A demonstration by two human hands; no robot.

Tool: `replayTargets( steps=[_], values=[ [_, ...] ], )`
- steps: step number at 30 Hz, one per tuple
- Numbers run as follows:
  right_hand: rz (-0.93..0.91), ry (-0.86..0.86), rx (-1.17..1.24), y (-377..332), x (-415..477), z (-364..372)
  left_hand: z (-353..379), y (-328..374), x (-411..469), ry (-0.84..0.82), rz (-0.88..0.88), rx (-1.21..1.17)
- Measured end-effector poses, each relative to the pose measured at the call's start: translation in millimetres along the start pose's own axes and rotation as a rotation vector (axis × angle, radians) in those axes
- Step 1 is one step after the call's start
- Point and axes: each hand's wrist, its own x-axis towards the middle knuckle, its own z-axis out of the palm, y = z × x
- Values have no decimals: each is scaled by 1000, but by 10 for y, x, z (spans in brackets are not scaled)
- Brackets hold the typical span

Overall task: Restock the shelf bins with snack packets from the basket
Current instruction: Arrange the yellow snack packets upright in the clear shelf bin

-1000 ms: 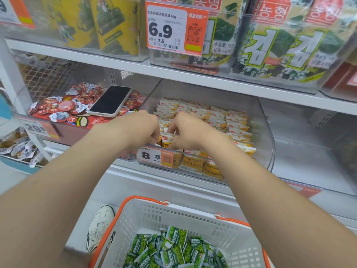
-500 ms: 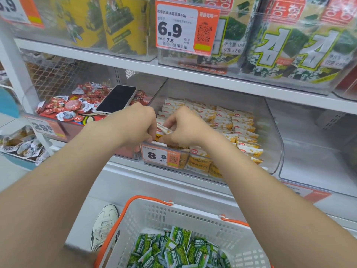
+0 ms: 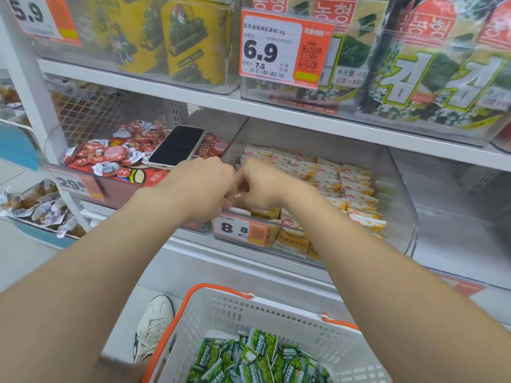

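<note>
A clear plastic shelf bin holds rows of yellow and white snack packets. My left hand and my right hand are side by side over the bin's front left corner, fingers curled down onto the packets there. The fingertips are hidden, so what they grip is unclear. Below, a white basket with orange handles holds several green snack packets.
A phone lies on red packets in the bin to the left. An 8.8 price tag hangs on the bin front. An empty clear bin stands to the right. Seaweed packs fill the shelf above. A shoe shows beside the basket.
Both hands stay together at the front left of the yellow packets, shifting only slightly. The view has moved a little.
</note>
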Motion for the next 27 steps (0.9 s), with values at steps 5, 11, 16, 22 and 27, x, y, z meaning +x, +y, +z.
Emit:
replayTargets(
  steps=[5, 11, 16, 22, 27],
  values=[
    [33, -6, 1, 31, -28, 38, -4, -6, -16, 84, 16, -105],
    [149, -96, 321, 198, -110, -195, 16, -37, -1, -13, 32, -190],
    [155, 84, 213, 290, -26, 40, 58, 3, 94, -38, -18, -204],
    [73, 47, 9, 233, 51, 5, 113, 46, 167, -54, -3, -202],
    [26, 71, -50, 218, 64, 16, 104, 109, 213, -75, 1, -172]
  ],
)
